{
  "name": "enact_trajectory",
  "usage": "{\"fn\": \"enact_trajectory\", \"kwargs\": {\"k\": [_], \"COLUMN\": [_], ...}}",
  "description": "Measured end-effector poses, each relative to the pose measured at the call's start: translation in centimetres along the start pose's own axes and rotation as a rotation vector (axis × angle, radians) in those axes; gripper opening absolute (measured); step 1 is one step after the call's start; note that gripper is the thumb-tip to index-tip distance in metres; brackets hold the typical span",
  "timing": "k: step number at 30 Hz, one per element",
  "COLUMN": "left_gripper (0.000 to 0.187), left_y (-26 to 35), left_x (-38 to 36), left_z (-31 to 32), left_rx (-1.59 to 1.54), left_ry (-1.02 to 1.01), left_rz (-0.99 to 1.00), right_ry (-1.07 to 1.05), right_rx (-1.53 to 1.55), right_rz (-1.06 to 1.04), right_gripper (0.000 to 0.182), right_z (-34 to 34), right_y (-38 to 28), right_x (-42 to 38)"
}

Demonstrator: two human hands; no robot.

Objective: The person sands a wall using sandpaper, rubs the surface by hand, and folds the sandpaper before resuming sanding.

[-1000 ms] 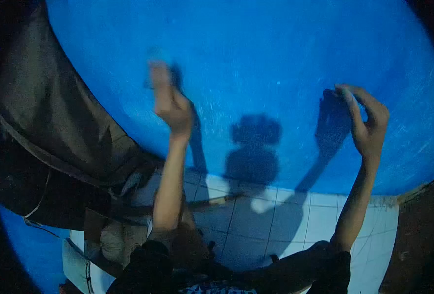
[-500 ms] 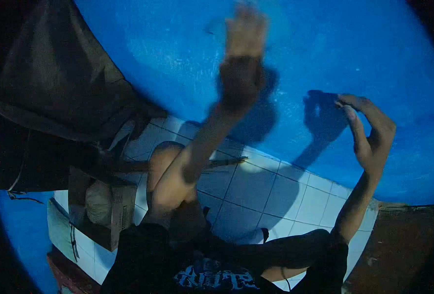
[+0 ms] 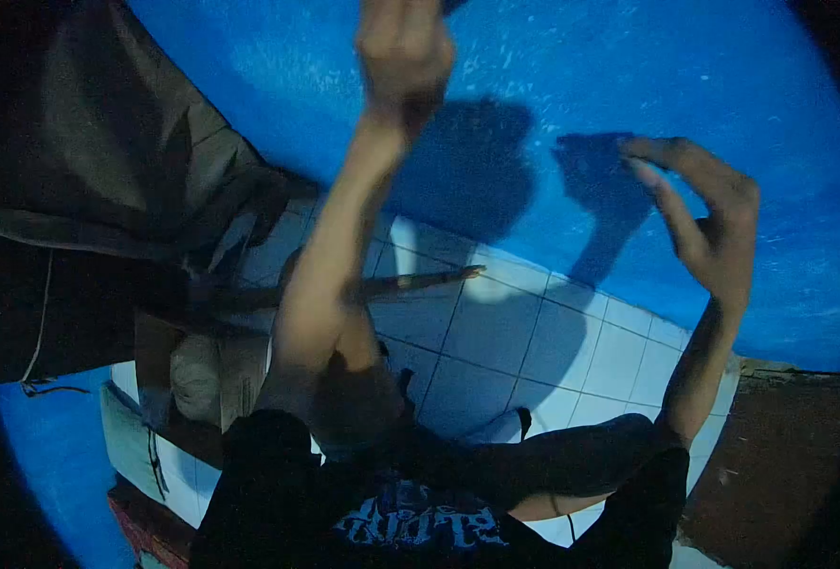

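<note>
My left hand (image 3: 405, 59) is raised against the blue wall (image 3: 553, 57) at the top of the view, its fingertips cut off by the frame edge. Its fingers look bent and held together, and whatever they grip is out of sight. A small dark patch beside them could be shadow or an object. Further right, my right hand (image 3: 709, 204) is lifted in front of the same wall. Its thumb and forefinger meet in a pinch, and anything between the tips is too small to make out. Shadows of both hands fall on the wall.
White floor tiles (image 3: 486, 332) lie below the wall, with a thin stick-like piece (image 3: 439, 279) across them. At left are a dark draped cloth (image 3: 126, 142), a wooden box (image 3: 240, 379) with a rounded thing inside, and a pale cushion (image 3: 126, 427). A brown panel (image 3: 790, 465) stands right.
My left hand has swung left and upward, partly out of view, its fingers now looking more bent. My right hand has shifted slightly up and left, still pinching.
</note>
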State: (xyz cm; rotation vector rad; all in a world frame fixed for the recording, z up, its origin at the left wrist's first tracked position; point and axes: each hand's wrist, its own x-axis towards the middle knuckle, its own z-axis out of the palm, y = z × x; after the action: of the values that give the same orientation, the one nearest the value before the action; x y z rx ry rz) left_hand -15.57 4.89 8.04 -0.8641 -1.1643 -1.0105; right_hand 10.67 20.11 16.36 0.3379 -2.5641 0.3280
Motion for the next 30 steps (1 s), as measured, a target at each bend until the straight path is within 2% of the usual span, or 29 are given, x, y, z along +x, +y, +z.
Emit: {"fn": "enact_trajectory", "kwargs": {"k": [1,2,4,6,8,10,12,14,15,18,19,20,21,23,24,25,28,30], "left_gripper": [0.048,0.048,0.040,0.042,0.051,0.050,0.050,0.048,0.048,0.047,0.046,0.046,0.045,0.044,0.043,0.043,0.045,0.043], "left_y": [-0.6,-1.1,-1.2,2.5,4.2,4.3,3.6,2.5,2.9,5.0,5.2,4.6,3.5,1.9,1.4,1.8,4.6,5.9], "left_x": [0.4,1.0,2.1,0.7,-1.0,-0.3,0.7,2.0,1.7,-0.6,-1.1,-0.9,-0.5,0.7,1.5,1.4,-0.1,-0.7], "left_z": [-1.1,-1.9,-2.7,-2.0,-1.6,-1.0,-0.3,-0.3,-0.1,-0.3,-0.4,-0.3,-0.4,-1.0,-1.3,-1.2,-1.5,-1.7], "left_rx": [0.025,0.017,0.208,0.086,-0.304,-0.199,-0.103,0.034,0.026,-0.033,-0.027,-0.027,-0.046,-0.010,0.041,0.031,-0.073,-0.053], "left_ry": [-0.111,-0.092,-0.058,-0.162,-0.340,-0.305,-0.266,-0.089,-0.081,-0.305,-0.440,-0.428,-0.362,-0.219,-0.149,-0.153,-0.248,-0.597], "left_rz": [-0.051,-0.031,-0.177,-0.160,-0.077,-0.081,-0.101,-0.263,-0.260,-0.109,-0.015,-0.016,-0.053,-0.197,-0.300,-0.286,-0.153,0.017], "right_ry": [-0.039,-0.071,-0.041,-0.036,-0.041,-0.061,0.001,0.077,0.084,0.149,0.242,0.327,0.326,0.286,0.293,0.259,0.268,0.295], "right_rx": [0.006,0.008,0.047,0.105,0.107,0.069,0.048,0.075,0.065,0.036,-0.142,-0.317,-0.327,-0.473,-0.477,-0.475,-0.471,-0.461], "right_rz": [-0.031,-0.064,-0.036,-0.002,0.009,0.102,0.079,0.088,0.088,0.097,-0.007,-0.113,-0.123,-0.062,-0.058,-0.050,-0.032,-0.045], "right_gripper": [0.016,0.017,0.017,0.017,0.017,0.016,0.016,0.018,0.018,0.020,0.026,0.032,0.032,0.045,0.045,0.049,0.053,0.055], "right_z": [-0.1,-0.4,-1.0,-1.6,-1.6,-1.1,-0.5,-1.1,-1.3,-1.3,-1.1,-0.9,-0.7,-0.2,-0.1,0.2,1.4,2.0], "right_y": [0.2,0.3,0.1,0.0,0.1,-0.1,0.5,0.4,0.3,0.7,1.1,1.6,1.8,2.0,2.0,2.0,2.6,3.3], "right_x": [-0.1,-0.2,-0.4,-0.6,-0.7,-0.3,0.0,0.5,0.4,0.1,0.2,0.4,0.6,1.0,1.0,0.9,0.6,0.7]}}
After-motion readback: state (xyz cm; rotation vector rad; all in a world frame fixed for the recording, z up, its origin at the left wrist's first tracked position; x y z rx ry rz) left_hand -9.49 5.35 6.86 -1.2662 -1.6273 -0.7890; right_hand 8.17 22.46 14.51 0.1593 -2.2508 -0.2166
